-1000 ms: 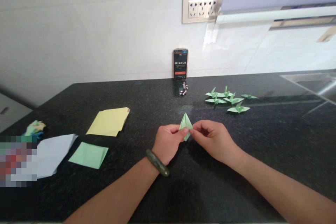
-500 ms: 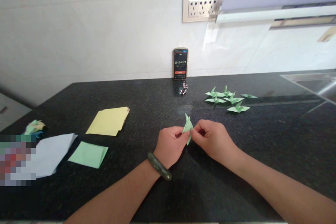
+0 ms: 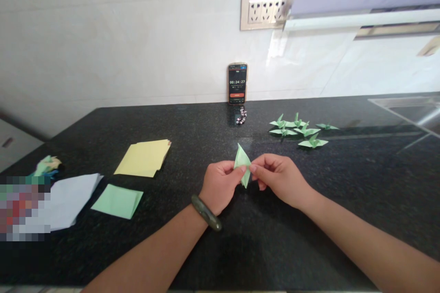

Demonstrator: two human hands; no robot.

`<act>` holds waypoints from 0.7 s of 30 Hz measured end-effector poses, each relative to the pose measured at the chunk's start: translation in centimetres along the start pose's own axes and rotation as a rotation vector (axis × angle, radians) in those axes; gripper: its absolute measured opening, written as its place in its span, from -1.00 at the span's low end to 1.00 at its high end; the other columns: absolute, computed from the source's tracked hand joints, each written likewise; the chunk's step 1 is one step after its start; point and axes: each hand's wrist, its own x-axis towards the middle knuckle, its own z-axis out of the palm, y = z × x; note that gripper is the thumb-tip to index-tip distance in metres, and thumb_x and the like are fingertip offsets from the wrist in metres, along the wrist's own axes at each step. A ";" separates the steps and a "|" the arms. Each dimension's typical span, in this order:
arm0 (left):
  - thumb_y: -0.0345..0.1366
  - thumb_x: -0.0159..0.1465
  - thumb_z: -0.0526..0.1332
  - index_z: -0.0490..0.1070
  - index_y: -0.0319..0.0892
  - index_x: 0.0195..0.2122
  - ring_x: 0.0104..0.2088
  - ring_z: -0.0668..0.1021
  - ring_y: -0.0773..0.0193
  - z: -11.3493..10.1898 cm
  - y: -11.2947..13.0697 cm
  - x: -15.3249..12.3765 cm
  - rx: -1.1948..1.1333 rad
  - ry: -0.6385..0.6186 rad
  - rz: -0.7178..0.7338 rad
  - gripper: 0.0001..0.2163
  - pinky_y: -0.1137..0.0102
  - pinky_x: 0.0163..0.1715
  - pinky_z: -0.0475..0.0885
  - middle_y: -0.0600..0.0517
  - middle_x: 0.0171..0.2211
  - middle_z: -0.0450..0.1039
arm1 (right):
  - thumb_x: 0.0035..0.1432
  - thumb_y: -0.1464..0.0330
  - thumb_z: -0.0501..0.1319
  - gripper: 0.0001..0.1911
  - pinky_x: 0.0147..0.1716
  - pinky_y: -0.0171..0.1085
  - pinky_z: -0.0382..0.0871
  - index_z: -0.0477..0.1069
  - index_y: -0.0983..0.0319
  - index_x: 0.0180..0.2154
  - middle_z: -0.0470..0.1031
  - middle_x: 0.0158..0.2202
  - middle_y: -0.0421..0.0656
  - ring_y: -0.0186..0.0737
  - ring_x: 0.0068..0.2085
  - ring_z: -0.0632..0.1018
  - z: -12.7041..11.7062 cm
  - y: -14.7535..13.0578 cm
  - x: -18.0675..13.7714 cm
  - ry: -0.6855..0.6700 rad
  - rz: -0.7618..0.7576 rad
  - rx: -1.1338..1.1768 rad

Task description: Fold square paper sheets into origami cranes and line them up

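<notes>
A small folded piece of light green paper [image 3: 242,159], shaped like a narrow diamond, is held upright above the dark countertop. My left hand [image 3: 223,185] pinches it from the left, thumb across its front. From the other side, my right hand [image 3: 278,178] is closed on the paper's right edge between thumb and fingertips. A dark green bangle [image 3: 206,213] circles my left wrist. Beyond my right hand stand several folded green paper cranes [image 3: 312,142] with spread wings.
Yellow paper sheets [image 3: 142,159], green paper [image 3: 118,201] and white sheets [image 3: 74,199] lie on the left. Crumpled paper [image 3: 48,165] sits farther left. A phone [image 3: 237,83] showing a timer leans on the wall, a bead string [image 3: 242,116] before it. A sink [image 3: 412,105] is at right.
The folded paper has turned, so a broader face shows and its two upper points now look like one. My right hand's fingers have shifted at its edge.
</notes>
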 end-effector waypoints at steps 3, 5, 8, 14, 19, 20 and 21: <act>-0.17 0.11 0.17 0.39 -0.27 -0.56 -0.54 0.40 0.34 0.0 -0.1 0.1 -0.047 -0.023 -0.016 -0.75 0.46 -0.52 0.28 0.07 -0.62 0.32 | -0.08 0.24 0.27 -0.78 -0.64 -0.41 0.27 0.37 0.28 -0.47 0.37 -0.62 -0.27 -0.45 -0.65 0.35 -0.1 0.0 0.2 -0.016 0.037 0.143; -0.18 0.10 0.18 0.40 -0.27 -0.55 -0.53 0.41 0.33 0.0 -0.1 0.1 -0.067 -0.028 -0.030 -0.76 0.45 -0.50 0.30 0.06 -0.62 0.33 | -0.10 0.25 0.28 -0.78 -0.63 -0.40 0.27 0.39 0.28 -0.47 0.37 -0.64 -0.28 -0.44 -0.64 0.35 -0.1 0.0 0.1 0.013 0.033 0.141; -0.20 0.08 0.19 0.43 -0.27 -0.53 -0.53 0.41 0.33 0.1 0.1 0.0 -0.091 -0.031 -0.052 -0.78 0.43 -0.49 0.32 0.06 -0.61 0.35 | -0.08 0.30 0.27 -0.84 -0.62 -0.42 0.23 0.41 0.28 -0.50 0.38 -0.63 -0.26 -0.44 -0.62 0.35 0.2 -0.1 -0.2 0.092 -0.047 -0.002; -0.19 0.08 0.19 0.40 -0.27 -0.58 -0.54 0.40 0.35 0.3 0.1 -0.1 -0.066 -0.026 -0.054 -0.77 0.45 -0.50 0.32 0.07 -0.63 0.33 | 0.02 0.30 0.20 -0.84 -0.61 -0.41 0.23 0.44 0.28 -0.46 0.40 -0.60 -0.23 -0.42 -0.60 0.37 0.6 -0.3 -0.5 0.082 -0.057 -0.125; -0.19 0.08 0.20 0.38 -0.26 -0.58 -0.54 0.40 0.35 0.3 0.0 -0.1 -0.080 -0.029 -0.061 -0.77 0.45 -0.50 0.31 0.08 -0.63 0.31 | 0.03 0.29 0.18 -0.84 -0.62 -0.41 0.23 0.37 0.27 -0.44 0.34 -0.60 -0.26 -0.41 -0.60 0.35 0.7 0.3 -0.3 0.079 -0.063 -0.091; -0.19 0.08 0.20 0.38 -0.26 -0.58 -0.54 0.40 0.35 0.3 0.0 -0.1 -0.078 -0.033 -0.060 -0.77 0.45 -0.50 0.31 0.08 -0.63 0.32 | 0.04 0.29 0.18 -0.84 -0.62 -0.41 0.23 0.37 0.27 -0.43 0.34 -0.60 -0.26 -0.41 -0.60 0.35 0.7 0.4 -0.3 0.084 -0.068 -0.099; -0.20 0.08 0.20 0.38 -0.26 -0.58 -0.54 0.40 0.35 0.3 0.0 -0.2 -0.080 -0.042 -0.059 -0.78 0.45 -0.50 0.31 0.08 -0.63 0.32 | 0.04 0.29 0.17 -0.84 -0.61 -0.41 0.23 0.37 0.27 -0.43 0.33 -0.60 -0.26 -0.41 -0.59 0.35 0.6 0.5 -0.3 0.089 -0.074 -0.114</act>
